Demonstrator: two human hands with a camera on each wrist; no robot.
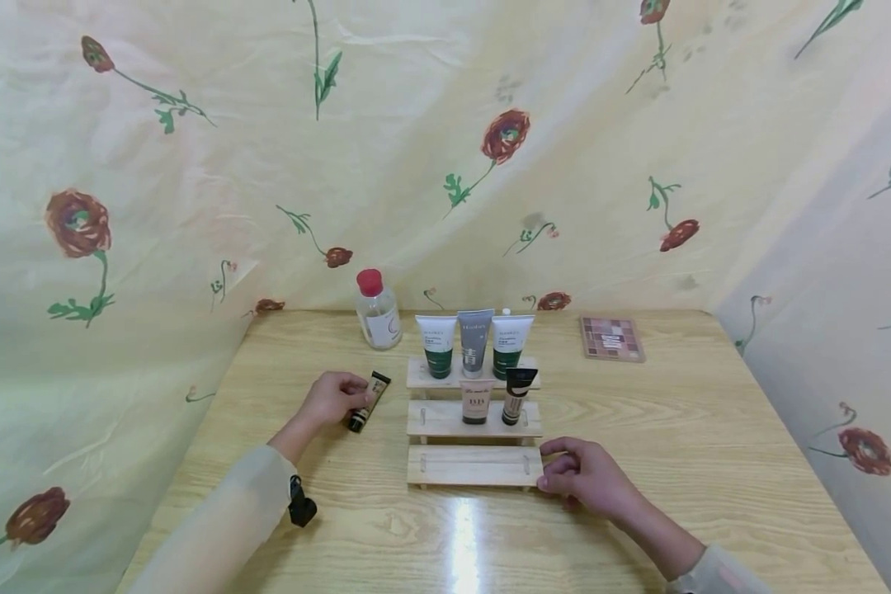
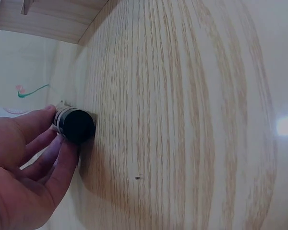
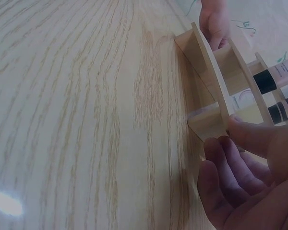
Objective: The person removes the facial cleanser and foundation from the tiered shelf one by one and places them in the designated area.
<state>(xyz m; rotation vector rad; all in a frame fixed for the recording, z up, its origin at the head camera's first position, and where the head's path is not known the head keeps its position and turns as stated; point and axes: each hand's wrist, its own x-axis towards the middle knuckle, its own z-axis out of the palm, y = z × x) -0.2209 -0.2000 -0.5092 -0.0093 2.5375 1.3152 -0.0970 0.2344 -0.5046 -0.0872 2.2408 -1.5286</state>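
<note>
My left hand (image 1: 336, 399) pinches a small beige-gold tube with a black cap (image 1: 357, 423), left of the stand. In the left wrist view, thumb and fingers hold the tube's sides, its round black cap (image 2: 78, 125) facing the camera close to the tabletop. My right hand (image 1: 590, 478) grips the right end of the lowest step of a three-step wooden stand (image 1: 471, 466); in the right wrist view the thumb lies on the board's edge and the fingers curl below. On the middle step stand a pink tube (image 1: 476, 403) and a black-topped tube (image 1: 516, 398).
The top step bears two white-and-green tubes (image 1: 437, 342) (image 1: 509, 342) and a grey tube (image 1: 474, 340). A clear bottle with a red cap (image 1: 379, 313) stands behind at the left. An eyeshadow palette (image 1: 612, 339) lies at the back right. Flowered cloth (image 1: 416, 165) hangs behind the wooden table (image 1: 676, 429).
</note>
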